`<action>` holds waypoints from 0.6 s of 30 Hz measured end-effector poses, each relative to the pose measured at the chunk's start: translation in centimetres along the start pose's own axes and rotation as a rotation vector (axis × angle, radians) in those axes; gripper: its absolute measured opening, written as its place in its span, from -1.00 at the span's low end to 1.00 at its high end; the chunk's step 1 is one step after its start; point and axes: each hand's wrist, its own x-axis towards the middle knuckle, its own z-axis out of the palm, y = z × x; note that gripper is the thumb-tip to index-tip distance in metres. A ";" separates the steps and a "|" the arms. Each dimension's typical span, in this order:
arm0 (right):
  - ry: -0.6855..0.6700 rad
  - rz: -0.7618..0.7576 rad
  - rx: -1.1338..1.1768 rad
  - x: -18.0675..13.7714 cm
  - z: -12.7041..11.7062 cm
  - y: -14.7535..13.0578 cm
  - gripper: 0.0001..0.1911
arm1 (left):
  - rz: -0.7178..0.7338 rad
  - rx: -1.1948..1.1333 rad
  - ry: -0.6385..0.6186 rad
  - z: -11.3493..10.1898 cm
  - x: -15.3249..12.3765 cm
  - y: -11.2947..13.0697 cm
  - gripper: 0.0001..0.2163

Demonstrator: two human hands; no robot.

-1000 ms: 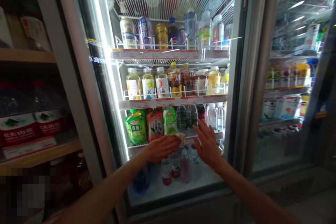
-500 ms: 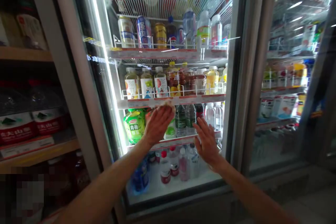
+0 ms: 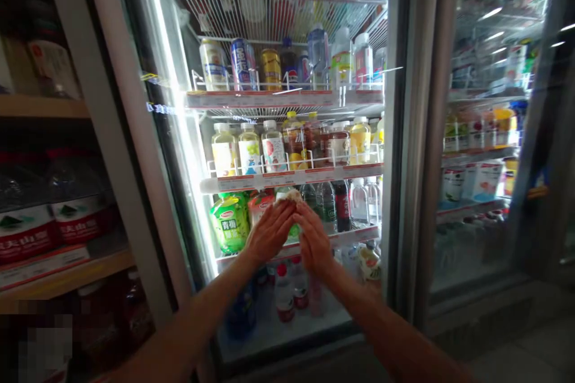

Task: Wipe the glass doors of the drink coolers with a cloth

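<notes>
A pale, crumpled cloth (image 3: 293,195) shows past the fingertips of my left hand (image 3: 271,232), which presses it against the glass door (image 3: 269,341) of a drinks fridge. My right hand (image 3: 315,244) slants in from the right with its fingers stretched out and close together. Its fingertips meet those of my left hand, just below the cloth; whether they also grip the cloth is hidden. Behind the glass, a green bottle (image 3: 230,222) stands left of my hands and a dark bottle (image 3: 342,206) to their right.
Wire shelves with cans and bottles fill the fridge, behind a price rail (image 3: 287,177). A bright light strip (image 3: 164,42) runs down its left side. At left, a wooden shelf (image 3: 67,264) bears large red-labelled bottles (image 3: 76,215). A metal door frame (image 3: 420,161) stands at right.
My right hand has moved left and up across the glass to meet my left hand. The cloth and left hand sit slightly lower in view, as the whole view has shifted a little.
</notes>
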 end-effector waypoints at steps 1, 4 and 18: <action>0.026 0.008 0.037 0.6 1.3 -0.7 -0.48 | -0.022 -0.026 -0.009 -0.4 -0.5 0.0 -0.53; 0.062 0.040 -0.001 1.8 4.9 -2.3 -0.50 | -0.068 -0.112 -0.027 -2.3 -3.1 -1.2 -0.44; 0.276 0.110 -0.565 -2.1 -4.0 10.1 -0.50 | -0.500 0.105 0.093 -1.9 -7.0 -2.7 -0.32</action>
